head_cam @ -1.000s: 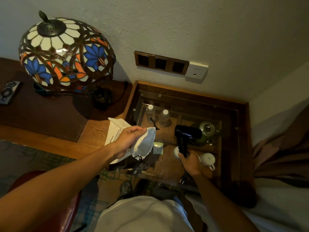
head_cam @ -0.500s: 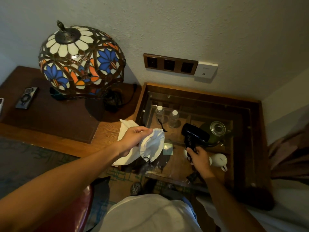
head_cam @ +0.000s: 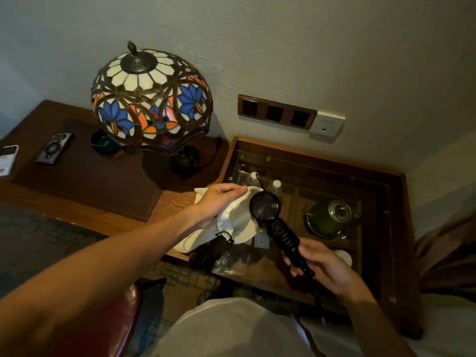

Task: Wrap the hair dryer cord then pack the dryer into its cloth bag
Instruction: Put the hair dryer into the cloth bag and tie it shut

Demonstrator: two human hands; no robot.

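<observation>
Nearest the camera, a white garment is filling the lower middle of the view, with the person's two bare forearms reaching forward over it. The right hand is gripping the lower end of the handle of the black hair dryer, fingers curled round it; the coiled cord is lying wound around that handle, and the dryer is tilting up and leftward so that its grilled round end is meeting the mouth of the white cloth bag. The left hand is pinching the upper rim of the bag, holding the mouth open above the edge of the glass-topped cabinet. A black drawstring is hanging at the bag's lower rim. Beneath the glass, a green kettle, two small bottles and a white cup are showing. Farther left, a stained-glass lamp is standing on the dark wooden desk beside a remote control. On the wall behind, a socket panel is sitting just beside a white plate.
</observation>
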